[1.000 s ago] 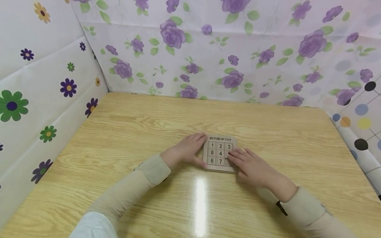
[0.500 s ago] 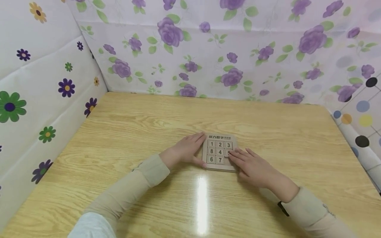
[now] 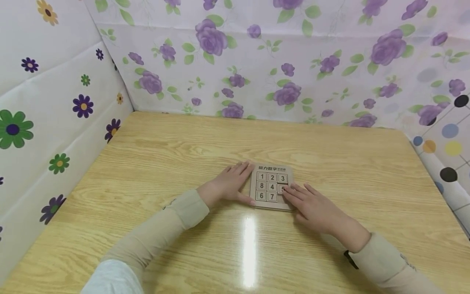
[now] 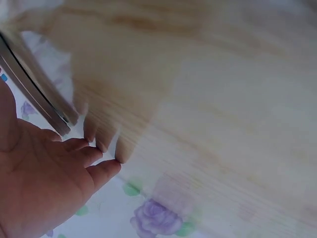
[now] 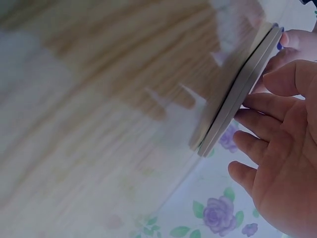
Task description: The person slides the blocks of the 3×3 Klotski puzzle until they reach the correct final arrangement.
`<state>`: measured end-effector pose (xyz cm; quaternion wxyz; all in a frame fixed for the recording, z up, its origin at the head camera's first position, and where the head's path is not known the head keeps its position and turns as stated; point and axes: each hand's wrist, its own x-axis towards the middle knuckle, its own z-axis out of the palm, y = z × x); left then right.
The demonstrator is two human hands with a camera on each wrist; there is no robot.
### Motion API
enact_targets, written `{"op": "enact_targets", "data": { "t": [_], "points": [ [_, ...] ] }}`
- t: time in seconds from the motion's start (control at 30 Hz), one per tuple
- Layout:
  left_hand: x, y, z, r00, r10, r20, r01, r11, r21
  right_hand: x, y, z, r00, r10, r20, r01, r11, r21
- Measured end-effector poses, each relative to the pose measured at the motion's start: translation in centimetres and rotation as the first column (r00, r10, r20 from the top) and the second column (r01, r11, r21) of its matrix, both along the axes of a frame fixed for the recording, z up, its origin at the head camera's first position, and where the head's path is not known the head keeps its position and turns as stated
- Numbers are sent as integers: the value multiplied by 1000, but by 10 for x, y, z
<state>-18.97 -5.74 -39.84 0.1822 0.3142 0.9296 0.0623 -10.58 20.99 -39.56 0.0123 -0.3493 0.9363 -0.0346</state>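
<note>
A flat sliding number puzzle (image 3: 273, 206) lies on the table in the head view, its tiles reading 1 2 3, 8 4 5, and 6 7 with a vacant front-right cell. My left hand (image 3: 231, 183) grips its left side, thumb at the near corner and fingers at the far one. Fingertips of my right hand (image 3: 317, 208) press on the 5 tile (image 3: 281, 189), partly covering it. That tile sits slightly low, with a dark gap under the 3. Both wrist views catch the board edge-on, beside the left palm (image 4: 44, 178) and the right palm (image 5: 287, 163).
The wood-grain table (image 3: 165, 151) carries a bright light reflection (image 3: 249, 253) in front of the puzzle. Flowered cloth (image 3: 257, 61) rises behind it, with patterned cloth along the left and right sides too.
The right index fingertip has shifted slightly, uncovering more of the digit 5. A gap now shows between the 3 and 5 tiles. My left hand stays in place.
</note>
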Motion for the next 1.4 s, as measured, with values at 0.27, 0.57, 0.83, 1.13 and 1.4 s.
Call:
{"op": "enact_targets", "data": {
  "t": [0.27, 0.57, 0.83, 1.13, 1.4],
  "points": [
    [-1, 0, -3, 1000, 2, 25, -3, 1000, 9, 4, 0, -1, 1000, -10, 27, 10, 1000, 4],
    [-1, -1, 0, 998, 7, 54, -7, 1000, 1, 11, 0, -1, 1000, 11, 28, -10, 1000, -17],
    [0, 0, 3, 999, 3, 54, -3, 1000, 9, 15, 1, 5, 998, 31, 57, -29, 999, -28],
    [0, -1, 4, 998, 3, 68, -5, 1000, 21, 3, 1, 15, 995, 42, 94, -38, 998, -49],
    [-1, -1, 2, 998, 0, 64, -1, 1000, 17, -17, -18, 9, 994, 78, 77, -75, 996, -49]
  ]
}}
